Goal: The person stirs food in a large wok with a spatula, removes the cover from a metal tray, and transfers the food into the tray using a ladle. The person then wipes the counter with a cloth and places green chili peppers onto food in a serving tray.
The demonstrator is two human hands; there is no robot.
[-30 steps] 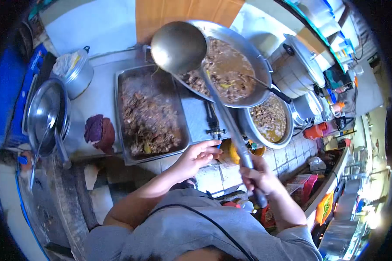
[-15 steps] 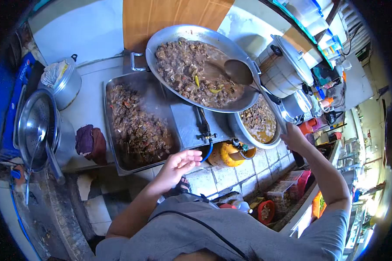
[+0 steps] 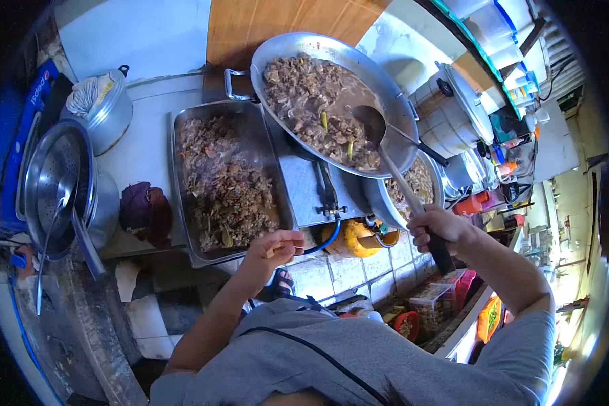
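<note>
My right hand (image 3: 441, 231) grips the dark handle of a long ladle (image 3: 398, 177). The ladle's bowl rests in the meat stew of a wide metal wok (image 3: 267, 51), toward its right side. Near the front right corner of a rectangular steel tray (image 3: 183, 203) hangs my left hand (image 3: 275, 252), fingers loosely curled apart and holding nothing. The tray bears chopped cooked meat (image 3: 230, 183) with faint steam. A round pot (image 3: 441, 196) of stew stands partly under the wok's right edge. A second, thinner dark-handled utensil (image 3: 430, 150) leans over the wok's rim.
At the left are a colander (image 3: 47, 159), a lidded pot (image 3: 111, 125) and a dark cloth (image 3: 142, 211). A large lidded pot (image 3: 446, 115) stands behind right. A yellow tank (image 3: 358, 240) with a blue hose sits below the counter, near crates on the right.
The ladle has gone from above the tray and wok down into the stew, its bowl swinging right, then slightly nearer. My right hand moved right and up, then slightly back. My left hand shifted left.
</note>
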